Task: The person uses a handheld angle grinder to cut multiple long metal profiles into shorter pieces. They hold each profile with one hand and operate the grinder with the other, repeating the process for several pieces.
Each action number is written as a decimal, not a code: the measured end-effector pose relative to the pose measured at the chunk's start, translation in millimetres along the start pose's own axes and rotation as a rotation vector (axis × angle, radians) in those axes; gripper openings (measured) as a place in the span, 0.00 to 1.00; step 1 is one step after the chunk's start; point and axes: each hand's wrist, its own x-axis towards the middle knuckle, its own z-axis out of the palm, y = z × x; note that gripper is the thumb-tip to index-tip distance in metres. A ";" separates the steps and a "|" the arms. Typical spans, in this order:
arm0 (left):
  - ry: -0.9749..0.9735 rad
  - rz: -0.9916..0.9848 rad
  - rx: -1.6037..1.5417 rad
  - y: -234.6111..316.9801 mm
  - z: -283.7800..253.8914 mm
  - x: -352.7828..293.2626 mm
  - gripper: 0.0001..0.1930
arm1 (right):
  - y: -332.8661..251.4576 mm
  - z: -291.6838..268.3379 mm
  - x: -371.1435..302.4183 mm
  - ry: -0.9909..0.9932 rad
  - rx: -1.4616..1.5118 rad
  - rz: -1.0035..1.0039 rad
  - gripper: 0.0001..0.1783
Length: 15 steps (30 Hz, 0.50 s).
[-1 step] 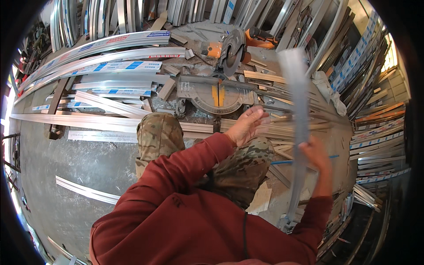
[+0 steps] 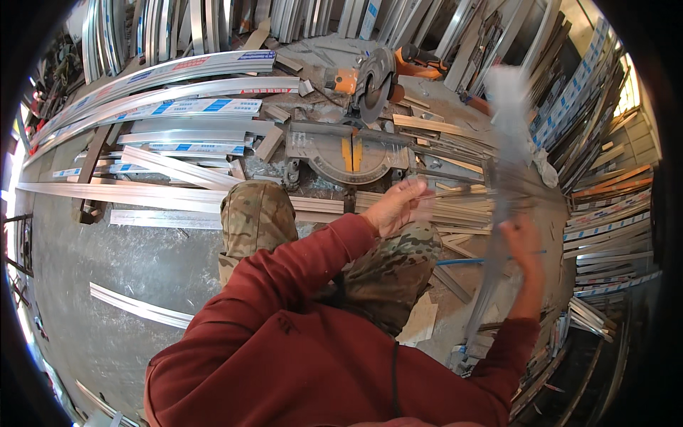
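Note:
At the right, my right hand [image 2: 523,242] is closed round a long grey metal profile [image 2: 504,192]. The profile stands nearly upright in the picture and is smeared by motion. My left hand [image 2: 397,206] hovers above my right knee, just in front of the mitre saw. Its fingers are loosely bent, slightly blurred and apart from the profile, and nothing shows in them. The mitre saw [image 2: 313,146], with a grey base, a yellow slot insert and an orange handle, sits straight ahead with its round blade raised.
Long aluminium profiles [image 2: 163,193] lie to the left of the saw, some across its front. Cut strips [image 2: 455,213] are heaped to its right. More profiles lean upright at the back [image 2: 284,21], and stacks [image 2: 612,228] line the right side. A short pale profile [image 2: 139,304] lies on the floor.
The profile's upper part has swung to the right together with my right hand. My left hand has hardly moved; its fingers look slightly more bent.

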 end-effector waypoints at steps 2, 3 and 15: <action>-0.163 -0.220 0.081 -6.8 -14.7 -1.6 0.25 | 44.1 -22.6 -7.6 0.493 0.150 0.083 0.20; -0.182 -0.274 0.138 -9.8 -19.1 -3.5 0.26 | 57.6 -30.6 -10.9 0.572 0.260 0.141 0.20; 0.217 -0.047 0.082 -14.8 -56.4 0.2 0.44 | 73.7 88.3 -42.4 0.745 1.662 0.466 0.17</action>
